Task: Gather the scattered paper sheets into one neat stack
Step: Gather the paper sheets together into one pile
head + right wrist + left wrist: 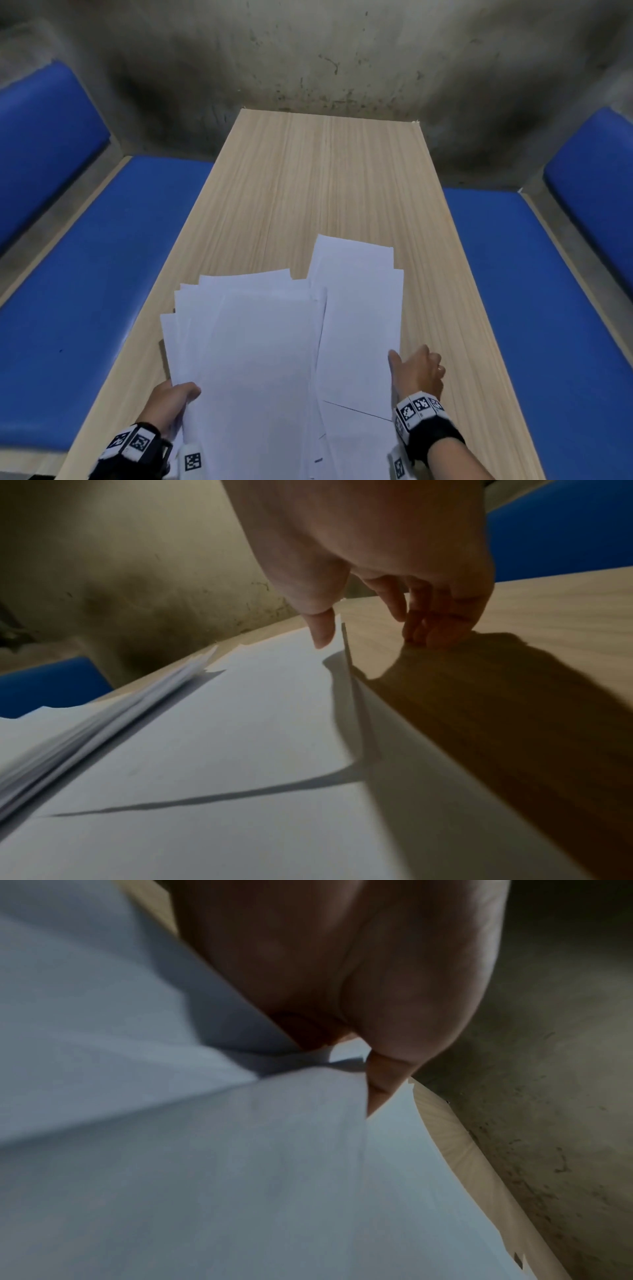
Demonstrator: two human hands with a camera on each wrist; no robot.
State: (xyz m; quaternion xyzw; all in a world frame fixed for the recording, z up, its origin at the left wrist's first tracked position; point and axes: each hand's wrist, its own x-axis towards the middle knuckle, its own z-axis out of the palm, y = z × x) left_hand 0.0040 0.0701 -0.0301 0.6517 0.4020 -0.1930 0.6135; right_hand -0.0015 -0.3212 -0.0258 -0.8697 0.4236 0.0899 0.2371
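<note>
Head view: fanned sheets (253, 342) on table (308, 188), more sheets (359, 308) beside them; left hand (171, 401) pinches the fan's near-left edge, right hand (419, 371) loose at the outer edge.

Left wrist: thumb (380, 1091) on paper (205, 1150).

Right wrist: fingertips (435, 634) on wood, thumb (322, 628) on sheet. Light, limp, slippery; best squared from both side edges.

No words, numbers or brand names can be read in any view. The only sign-like marks are black-and-white square code patterns on the white tags of the left wristband (132, 442) and the right wristband (420, 407); they carry no legible letters or digits. The paper sheets (260, 359) show blank white faces, with only a tiny dark mark near the near edge, too small to read.
</note>
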